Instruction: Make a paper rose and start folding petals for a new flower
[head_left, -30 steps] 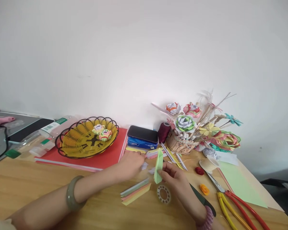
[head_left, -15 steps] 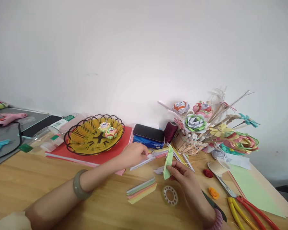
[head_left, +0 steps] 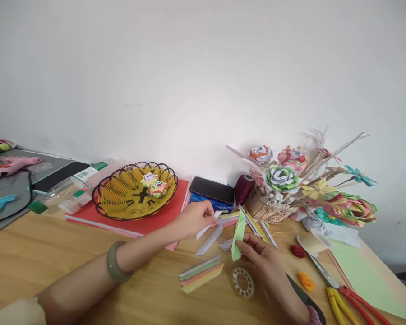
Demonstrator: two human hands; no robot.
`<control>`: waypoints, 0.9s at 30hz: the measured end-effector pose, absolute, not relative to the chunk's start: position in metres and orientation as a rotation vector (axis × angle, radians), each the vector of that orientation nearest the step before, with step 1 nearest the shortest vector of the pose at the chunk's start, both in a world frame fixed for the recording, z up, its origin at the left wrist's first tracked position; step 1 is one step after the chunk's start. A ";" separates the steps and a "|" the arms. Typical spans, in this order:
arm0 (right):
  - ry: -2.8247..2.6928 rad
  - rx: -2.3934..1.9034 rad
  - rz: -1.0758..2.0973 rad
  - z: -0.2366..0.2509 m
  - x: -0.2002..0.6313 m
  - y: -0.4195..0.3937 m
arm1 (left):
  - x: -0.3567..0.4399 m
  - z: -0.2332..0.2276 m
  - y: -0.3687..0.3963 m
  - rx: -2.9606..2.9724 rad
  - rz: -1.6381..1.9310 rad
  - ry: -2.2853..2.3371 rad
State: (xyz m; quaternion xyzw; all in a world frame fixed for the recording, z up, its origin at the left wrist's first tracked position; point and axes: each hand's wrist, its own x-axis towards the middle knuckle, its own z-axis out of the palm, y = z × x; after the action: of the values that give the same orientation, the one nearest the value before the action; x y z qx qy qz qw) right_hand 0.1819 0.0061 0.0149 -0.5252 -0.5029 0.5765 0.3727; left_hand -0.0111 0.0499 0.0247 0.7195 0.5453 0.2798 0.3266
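Scanning from the left of the frame: pink glue gun (head_left: 15, 164) at the upper left on a grey mat, then the yellow wire basket (head_left: 122, 198) on red card, two small paper roses lying in it.

Left hand (head_left: 192, 219), centre frame, pinches the end of a white folded strip (head_left: 205, 230), grip clenched on it with thumb and fingertips, the strip's far end low near the tabletop (head_left: 54, 262). A second white strip (head_left: 209, 240) lies just beside it. Below these, a fanned stack of coloured strips (head_left: 200, 273) lies flat.

Right hand (head_left: 260, 255) holds a green folded piece (head_left: 237, 234) upright, grip closed on its lower end. A white tape ring (head_left: 242, 283) lies just below that hand. Right of frame: paper-flower bouquet (head_left: 291, 180), scissors (head_left: 338, 289) with red and yellow handles.

Judgement on technique: keep the green piece steady and upright, bring the white strip to it by its end only, avoid creasing, and lift clear of the loose strip beside it.

Versus half a second ago: the left hand has drawn the white strip slightly right and up, closer to the green piece; the second white strip now lies exposed on the tabletop. Right hand and green piece sit in much the same place. The whole view has shifted a little.
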 end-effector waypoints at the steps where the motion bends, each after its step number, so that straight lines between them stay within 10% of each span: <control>1: -1.286 -1.348 1.483 0.014 0.182 0.006 | -0.010 0.024 0.051 1.870 0.748 1.408; 27: -1.316 -1.275 1.406 0.015 0.180 0.004 | 0.068 0.129 0.075 2.113 1.090 1.134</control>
State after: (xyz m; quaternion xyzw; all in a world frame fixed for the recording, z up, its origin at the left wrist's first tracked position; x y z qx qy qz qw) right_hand 0.1804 0.0044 0.0149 -0.5049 -0.5212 0.5568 0.4042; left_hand 0.0676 0.0745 0.1292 0.7765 0.4168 0.4005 0.2508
